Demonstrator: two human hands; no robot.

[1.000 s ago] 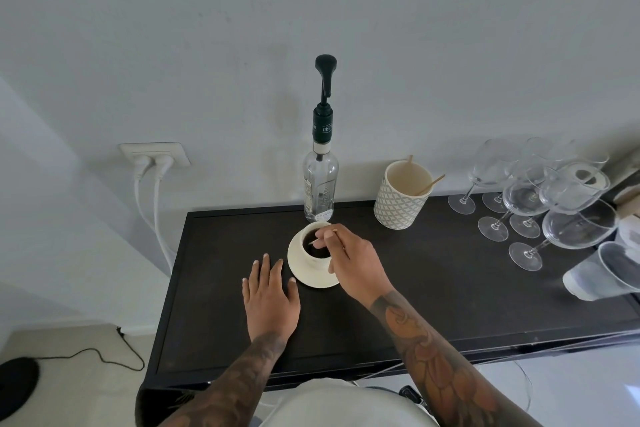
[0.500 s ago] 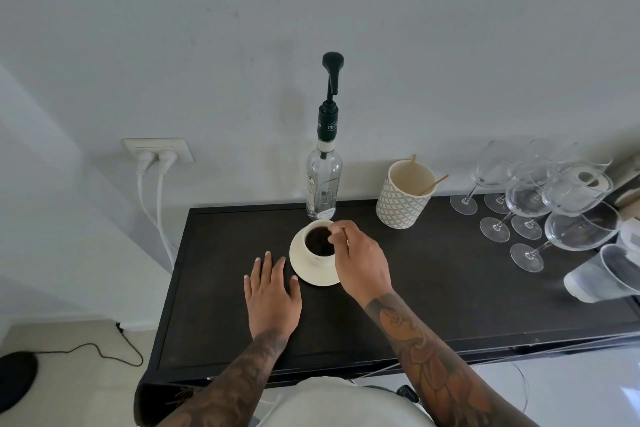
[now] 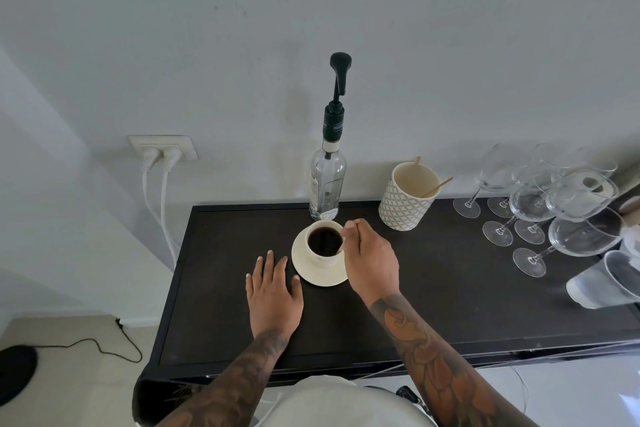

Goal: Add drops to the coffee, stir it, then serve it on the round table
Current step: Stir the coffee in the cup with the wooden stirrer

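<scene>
Stirring under way: over the past sec the right hand (image 3: 370,262) has shifted from above the cup (image 3: 325,243) to its right rim, fingers pinching a thin stirrer that dips into the coffee, so the drops step looks done and serving on the round table (not in view) is still ahead. The left hand (image 3: 273,291) has stayed flat on the dark counter (image 3: 450,288), fingers spread, thumb tip just beside the saucer (image 3: 313,276), holding nothing. Cup sits on its saucer in front of the pump bottle (image 3: 329,184), w/ the patterned holder (image 3: 405,201) of sticks to the right.
</scene>
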